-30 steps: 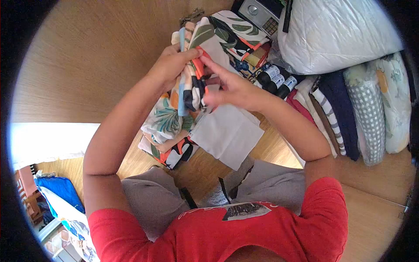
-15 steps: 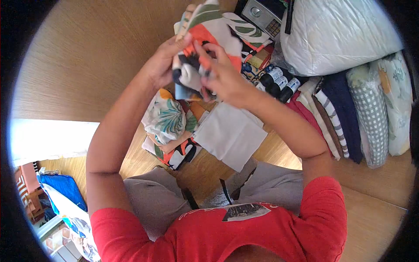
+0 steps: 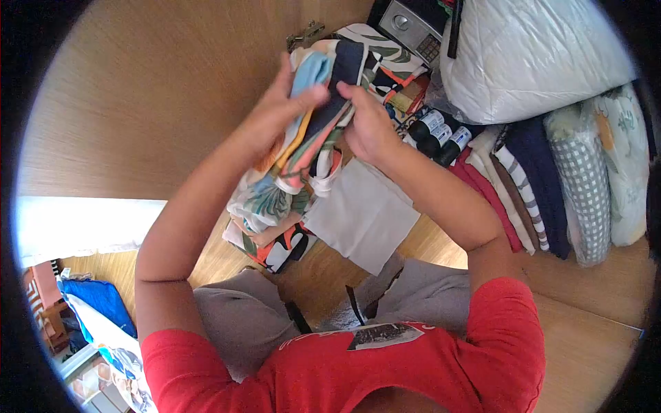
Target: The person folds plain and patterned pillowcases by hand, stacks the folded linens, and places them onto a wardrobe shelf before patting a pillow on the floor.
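Observation:
My left hand [image 3: 282, 113] and my right hand [image 3: 370, 124] grip a folded bundle of printed cloth [image 3: 337, 96] from both sides, in front of the wooden panel. Its layers show navy, light blue, orange, green and white, and loose folds hang at the lower end. The left thumb lies across the light blue part; the right thumb presses the navy edge. Below it sits a bunched white cloth with a teal leaf print [image 3: 261, 210], partly hidden by the bundle. A plain white folded cloth [image 3: 365, 220] lies to its right.
Upright folded fabrics [image 3: 533, 179] stand on the right, beside several black rolls with labels [image 3: 441, 134]. A big white plastic-wrapped bundle [image 3: 537, 55] rests above them, near a grey safe [image 3: 410, 31]. The wooden panel [image 3: 158, 89] rises at left.
The bundle has turned, so its navy and light blue layers now show instead of the orange print. It has come slightly lower, and my right hand has moved to its right edge.

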